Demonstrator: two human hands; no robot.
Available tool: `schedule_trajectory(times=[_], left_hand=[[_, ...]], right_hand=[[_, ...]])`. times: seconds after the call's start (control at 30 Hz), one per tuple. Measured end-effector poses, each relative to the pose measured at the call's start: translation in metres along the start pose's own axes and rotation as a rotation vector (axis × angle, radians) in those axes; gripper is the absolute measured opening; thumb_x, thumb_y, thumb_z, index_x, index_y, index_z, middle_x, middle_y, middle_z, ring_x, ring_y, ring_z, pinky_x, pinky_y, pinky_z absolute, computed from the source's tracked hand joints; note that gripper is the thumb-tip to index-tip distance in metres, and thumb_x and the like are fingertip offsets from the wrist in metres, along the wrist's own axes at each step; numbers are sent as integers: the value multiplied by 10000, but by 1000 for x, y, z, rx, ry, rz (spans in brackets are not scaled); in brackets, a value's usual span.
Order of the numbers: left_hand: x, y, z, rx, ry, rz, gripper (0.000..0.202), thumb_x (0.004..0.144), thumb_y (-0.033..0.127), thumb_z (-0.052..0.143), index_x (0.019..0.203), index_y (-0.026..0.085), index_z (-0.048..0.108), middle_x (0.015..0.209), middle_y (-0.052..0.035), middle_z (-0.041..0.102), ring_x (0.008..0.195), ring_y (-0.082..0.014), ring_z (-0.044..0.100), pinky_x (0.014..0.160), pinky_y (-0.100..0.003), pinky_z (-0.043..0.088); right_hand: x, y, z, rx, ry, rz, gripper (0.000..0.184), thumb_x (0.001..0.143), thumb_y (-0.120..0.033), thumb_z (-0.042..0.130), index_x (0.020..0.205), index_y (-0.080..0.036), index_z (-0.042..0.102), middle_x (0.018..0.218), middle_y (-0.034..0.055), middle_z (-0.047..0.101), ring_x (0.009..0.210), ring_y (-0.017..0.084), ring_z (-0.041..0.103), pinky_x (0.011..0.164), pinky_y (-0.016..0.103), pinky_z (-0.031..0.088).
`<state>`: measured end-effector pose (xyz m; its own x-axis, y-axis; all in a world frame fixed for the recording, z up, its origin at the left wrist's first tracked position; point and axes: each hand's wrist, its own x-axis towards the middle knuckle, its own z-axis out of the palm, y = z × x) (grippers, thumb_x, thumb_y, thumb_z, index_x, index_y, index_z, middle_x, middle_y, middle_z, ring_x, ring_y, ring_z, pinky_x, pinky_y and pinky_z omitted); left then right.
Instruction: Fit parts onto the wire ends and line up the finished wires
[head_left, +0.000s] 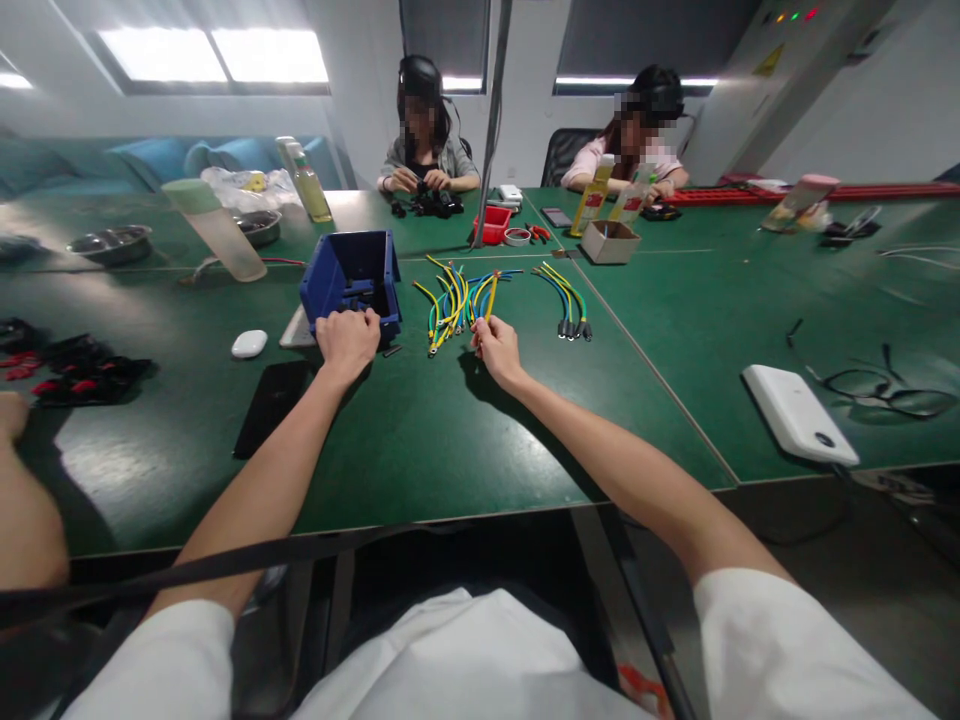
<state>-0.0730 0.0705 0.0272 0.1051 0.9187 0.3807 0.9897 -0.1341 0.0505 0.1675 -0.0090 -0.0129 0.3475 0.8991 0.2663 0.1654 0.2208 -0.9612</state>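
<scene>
My right hand (498, 350) pinches a short yellow wire (492, 298), which points up and away from the fingertips. Just left of it lies a loose pile of yellow, blue and green wires (450, 305) with metal end lugs. My left hand (348, 342) is curled over the front lip of a blue plastic bin (315, 290); its fingertips are hidden, so what they grip cannot be made out. Small dark pieces (360, 290) lie inside the bin. To the right, several wires (566, 295) with black sleeves at their lug ends lie side by side.
A black phone (274, 408) and white earbud case (249, 344) lie left of my left forearm. A white power bank (799, 412) and glasses (877, 390) are at right. Two people sit opposite. Bottles and a small cardboard box (609, 243) stand farther back.
</scene>
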Motion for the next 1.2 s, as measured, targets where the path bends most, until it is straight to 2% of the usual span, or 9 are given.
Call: schedule_trajectory(times=[0.27, 0.37, 0.47, 0.6, 0.7, 0.83, 1.0, 1.2], left_hand=[[1, -1, 4, -40, 19, -23, 679, 929, 436, 214, 945, 2, 735, 938, -278, 685, 1017, -397, 566, 905, -522, 367], [-1, 0, 7, -107, 86, -30, 609, 925, 411, 257, 928, 20, 724, 951, -273, 680, 1047, -402, 545, 917, -536, 363], [-1, 0, 11, -227, 167, -52, 470, 908, 391, 349, 912, 77, 699, 964, -232, 677, 1056, -383, 534, 938, -530, 364], [-1, -1, 15, -431, 311, -86, 233, 871, 338, 480, 906, 157, 624, 993, -158, 655, 1052, -332, 531, 953, -474, 388], [-1, 0, 13, -540, 394, -92, 144, 867, 315, 526, 900, 183, 571, 984, -121, 635, 1020, -296, 541, 943, -432, 407], [-4, 5, 8, -635, 454, -100, 163, 890, 352, 552, 907, 190, 553, 940, -84, 622, 960, -253, 570, 928, -390, 420], [-9, 14, 4, -724, 512, -39, 249, 918, 373, 544, 1056, 169, 584, 1004, -91, 652, 957, -227, 611, 895, -345, 439], [-16, 22, 10, -753, 473, 108, 247, 929, 353, 534, 1022, 175, 677, 1000, -95, 700, 954, -228, 631, 903, -346, 439]], right_hand=[[-2, -2, 0, -15, -17, -16, 377, 876, -551, 480, 760, -199, 554, 596, -15, 563, 463, 109, 493, 454, 234, 406], [-3, -3, 0, -9, -16, -9, 380, 871, -558, 488, 760, -199, 554, 597, -14, 563, 464, 112, 493, 451, 236, 404], [-3, -5, 0, -7, -20, -6, 379, 874, -556, 488, 767, -199, 556, 597, -14, 566, 467, 109, 487, 452, 234, 396], [-4, -6, 0, 3, -23, -2, 369, 879, -547, 487, 772, -200, 554, 599, -14, 567, 460, 106, 480, 444, 230, 384], [-4, -7, 0, 0, -23, -2, 358, 880, -536, 489, 765, -202, 548, 600, -16, 569, 455, 105, 483, 438, 229, 383], [-4, -6, 0, 0, -33, -4, 339, 881, -524, 492, 776, -206, 545, 590, -25, 557, 436, 106, 479, 429, 232, 389], [-4, -5, 0, -5, -34, -13, 338, 899, -522, 473, 803, -206, 542, 603, -25, 567, 416, 102, 488, 411, 227, 382], [-5, -6, 0, 4, -51, 3, 366, 919, -565, 437, 819, -218, 498, 612, -20, 605, 415, 101, 524, 411, 216, 400]])
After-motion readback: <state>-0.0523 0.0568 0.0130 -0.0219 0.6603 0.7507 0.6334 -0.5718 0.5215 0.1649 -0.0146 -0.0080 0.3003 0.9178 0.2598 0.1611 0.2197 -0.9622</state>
